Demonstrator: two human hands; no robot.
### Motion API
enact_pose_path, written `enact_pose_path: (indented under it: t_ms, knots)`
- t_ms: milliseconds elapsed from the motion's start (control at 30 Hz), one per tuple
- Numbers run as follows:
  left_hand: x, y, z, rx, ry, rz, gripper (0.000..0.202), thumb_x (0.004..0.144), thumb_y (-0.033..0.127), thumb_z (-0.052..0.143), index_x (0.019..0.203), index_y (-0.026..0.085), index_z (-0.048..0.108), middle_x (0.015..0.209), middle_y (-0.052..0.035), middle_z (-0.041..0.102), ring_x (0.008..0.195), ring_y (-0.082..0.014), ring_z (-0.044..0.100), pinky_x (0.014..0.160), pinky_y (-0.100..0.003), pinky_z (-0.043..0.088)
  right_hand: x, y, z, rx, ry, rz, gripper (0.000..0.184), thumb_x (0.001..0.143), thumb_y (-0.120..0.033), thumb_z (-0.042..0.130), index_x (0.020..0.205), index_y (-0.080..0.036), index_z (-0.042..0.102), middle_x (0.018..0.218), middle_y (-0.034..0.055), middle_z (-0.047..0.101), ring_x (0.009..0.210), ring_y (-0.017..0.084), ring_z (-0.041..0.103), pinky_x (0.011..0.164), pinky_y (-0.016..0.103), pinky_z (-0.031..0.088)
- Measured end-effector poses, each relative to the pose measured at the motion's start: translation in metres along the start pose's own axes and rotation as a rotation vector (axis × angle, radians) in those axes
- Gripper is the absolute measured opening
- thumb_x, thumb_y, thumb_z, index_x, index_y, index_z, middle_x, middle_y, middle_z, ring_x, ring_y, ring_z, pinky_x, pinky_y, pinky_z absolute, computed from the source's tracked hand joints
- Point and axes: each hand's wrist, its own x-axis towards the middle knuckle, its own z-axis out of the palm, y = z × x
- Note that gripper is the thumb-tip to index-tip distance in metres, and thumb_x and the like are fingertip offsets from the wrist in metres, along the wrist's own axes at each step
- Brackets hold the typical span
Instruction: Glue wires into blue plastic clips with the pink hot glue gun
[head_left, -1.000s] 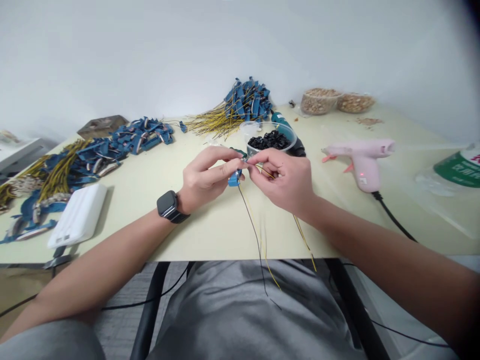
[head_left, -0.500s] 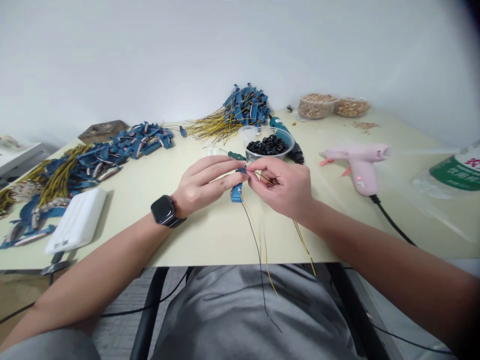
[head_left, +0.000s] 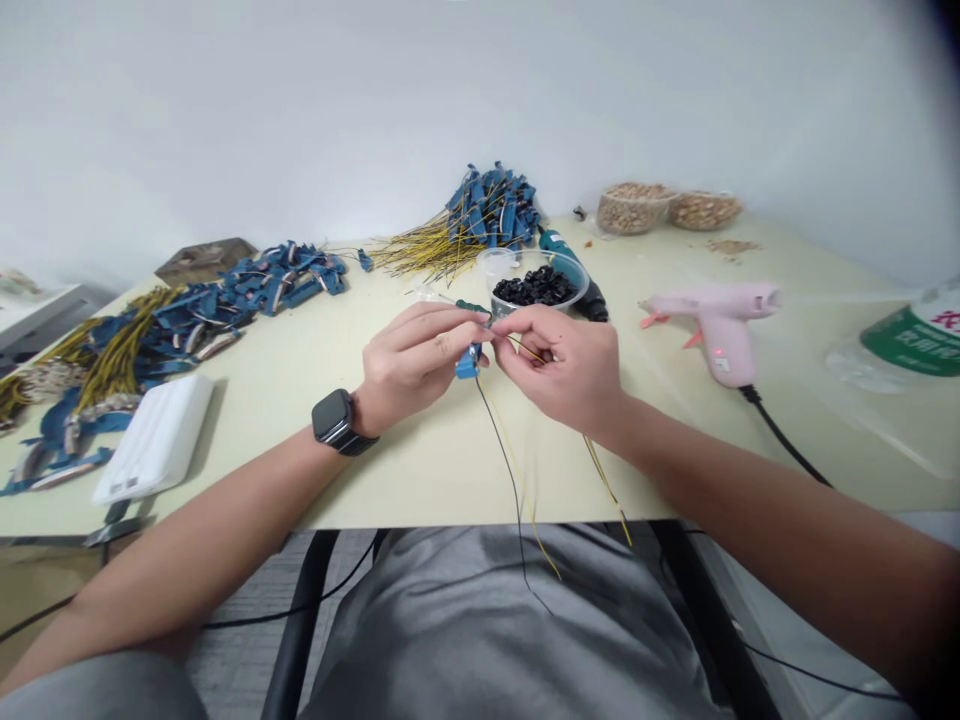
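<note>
Head view: left hand point(head_left: 416, 365) is clamped on a blue connector point(head_left: 469, 364) above the bench point(head_left: 420, 480), a black wire point(head_left: 499, 450) hanging from it; right hand point(head_left: 559, 365), just beside, pinches a yellow wire point(head_left: 529, 349) near a bowl point(head_left: 534, 305) of black bits.

Both bare hands meet in a close pinch above the tabletop; the left hand point(head_left: 416, 365) lies on the grip's left, fingers point(head_left: 442, 325) reaching across; the right hand point(head_left: 562, 365) curls on its right, thumb and forefinger pinched; the left forearm point(head_left: 210, 520) and right forearm point(head_left: 750, 490) slant inward from below.
</note>
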Motion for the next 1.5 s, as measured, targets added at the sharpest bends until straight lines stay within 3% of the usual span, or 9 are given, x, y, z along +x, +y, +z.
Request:
enact_pose_path:
  t_ms: [100,200,433,867,1167,1500]
  knots:
    - [-0.002,0.003,0.005,-0.103,0.03,-0.151,0.034,0.101,0.026,0.09,0.135,0.027,0.085,0.117,-0.0094,0.09,0.104,-0.022,0.086,0.096,-0.034,0.069,-0.001,0.001,0.002,-0.014,-0.003,0.039,0.008,0.098,-0.015,0.07,0.095,-0.02,0.075,0.061,-0.0088,0.058,0.05,0.007,0.045,0.056,0.025,0.037]
    - [-0.004,0.007,0.008,-0.182,0.048,-0.315,0.031,0.096,0.04,0.096,0.123,0.027,0.091,0.112,-0.009,0.09,0.1,-0.0217,0.085,0.092,-0.033,0.067,-0.001,0.001,0.003,-0.011,-0.011,0.091,0.006,0.099,-0.018,0.072,0.095,-0.02,0.074,0.06,-0.0089,0.054,0.051,0.008,0.045,0.059,0.026,0.038]
    - [-0.004,0.01,0.013,-0.319,0.051,-0.524,0.035,0.091,0.059,0.096,0.107,0.028,0.094,0.109,-0.0067,0.09,0.098,-0.0225,0.082,0.096,-0.038,0.065,0.002,-0.002,0.005,0.111,-0.059,0.275,0.008,0.098,-0.018,0.07,0.09,-0.021,0.069,0.06,-0.0094,0.046,0.054,0.009,0.04,0.063,0.028,0.038]
    - [-0.009,0.008,0.015,-0.372,0.0,-0.628,0.039,0.088,0.06,0.098,0.107,0.026,0.093,0.105,-0.006,0.089,0.093,-0.0202,0.078,0.091,-0.036,0.061,0.003,0.0,0.006,0.062,-0.119,0.357,0.011,0.091,-0.016,0.069,0.085,-0.023,0.064,0.059,-0.0089,0.049,0.053,0.01,0.042,0.065,0.03,0.037]
    - [-0.011,0.008,0.014,-0.358,-0.052,-0.688,0.043,0.087,0.064,0.098,0.105,0.025,0.093,0.104,-0.0071,0.09,0.092,-0.0211,0.079,0.094,-0.036,0.061,0.002,0.003,-0.002,-0.149,-0.224,0.244,0.008,0.094,-0.018,0.066,0.087,-0.022,0.068,0.062,-0.0048,0.053,0.057,0.013,0.048,0.065,0.031,0.035]
    - [-0.009,0.008,0.018,-0.434,-0.064,-0.792,0.052,0.081,0.076,0.097,0.098,0.027,0.093,0.107,-0.0073,0.091,0.095,-0.0238,0.081,0.094,-0.039,0.067,-0.002,0.006,-0.002,-0.28,-0.301,0.19,0.012,0.096,-0.018,0.063,0.09,-0.021,0.073,0.075,0.0028,0.072,0.065,0.019,0.058,0.067,0.035,0.034]
